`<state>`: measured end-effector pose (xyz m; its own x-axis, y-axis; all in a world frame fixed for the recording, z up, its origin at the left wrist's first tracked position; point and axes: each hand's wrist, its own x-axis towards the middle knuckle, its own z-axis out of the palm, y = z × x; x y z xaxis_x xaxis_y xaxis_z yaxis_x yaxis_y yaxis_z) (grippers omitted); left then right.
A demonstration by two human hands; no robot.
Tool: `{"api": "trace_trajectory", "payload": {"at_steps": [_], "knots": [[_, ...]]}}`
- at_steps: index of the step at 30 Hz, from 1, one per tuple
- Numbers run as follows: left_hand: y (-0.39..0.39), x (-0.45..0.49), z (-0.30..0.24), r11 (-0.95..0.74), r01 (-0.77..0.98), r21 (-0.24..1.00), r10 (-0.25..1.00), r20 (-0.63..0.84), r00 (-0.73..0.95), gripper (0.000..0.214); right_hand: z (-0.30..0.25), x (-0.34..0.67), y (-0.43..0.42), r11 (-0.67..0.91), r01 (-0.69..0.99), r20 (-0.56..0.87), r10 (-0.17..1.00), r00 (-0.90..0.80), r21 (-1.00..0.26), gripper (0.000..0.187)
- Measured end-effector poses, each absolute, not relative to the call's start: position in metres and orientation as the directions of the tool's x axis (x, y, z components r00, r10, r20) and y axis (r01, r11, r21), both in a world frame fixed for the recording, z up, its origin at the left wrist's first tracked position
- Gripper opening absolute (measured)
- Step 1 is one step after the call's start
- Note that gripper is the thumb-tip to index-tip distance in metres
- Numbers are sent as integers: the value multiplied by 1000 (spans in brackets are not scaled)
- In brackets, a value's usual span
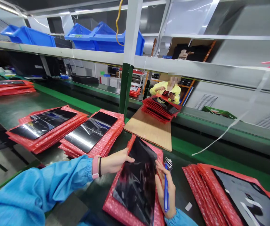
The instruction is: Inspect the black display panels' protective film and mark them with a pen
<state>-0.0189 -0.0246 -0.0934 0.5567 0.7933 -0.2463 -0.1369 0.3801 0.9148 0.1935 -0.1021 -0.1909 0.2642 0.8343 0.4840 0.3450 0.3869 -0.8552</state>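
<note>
A glossy black flat screen panel (137, 182) lies tilted before me on a red bubble-wrap bag (118, 212). My left hand (117, 160) pinches the panel's upper left edge, thumb on top and the other fingers hidden beneath or behind it. Along the right edge, the fingers of my right hand (167, 185) rest against the panel. A blue pen (166, 191) is tucked in that same hand, lying across the fingers. Just beyond the fingertips is a metal binder clip (168, 163).
Stacks of red bags topped with black panels stand left (91, 131), far left (45, 124) and right (245, 194). Another stack (160, 108) sits on a wooden board (149, 131). Blue bins (106, 37) line the shelf above. Across the bench, a person in yellow (158, 88) holds a panel.
</note>
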Motion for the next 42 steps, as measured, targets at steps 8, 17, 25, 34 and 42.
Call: {"api": "trace_trajectory", "payload": {"at_steps": [8,17,25,34,42], "knots": [[54,-124,-46,203,-129,971,922,-146,359,44,-174,211,-105,260,90,270,834,481,-961,36],[118,-237,-44,130,45,990,981,-135,137,39,-162,190,-119,182,-158,145,964,221,-971,42],[141,-233,-28,-28,183,983,997,41,-66,46,-162,195,-125,147,-119,96,929,356,-982,41],[38,-100,-64,15,3,1000,958,-15,286,41,-156,190,-135,69,185,141,901,410,-980,49],[-28,-43,-112,426,61,903,723,-379,578,35,-163,173,-135,41,437,159,958,238,-899,46]]}}
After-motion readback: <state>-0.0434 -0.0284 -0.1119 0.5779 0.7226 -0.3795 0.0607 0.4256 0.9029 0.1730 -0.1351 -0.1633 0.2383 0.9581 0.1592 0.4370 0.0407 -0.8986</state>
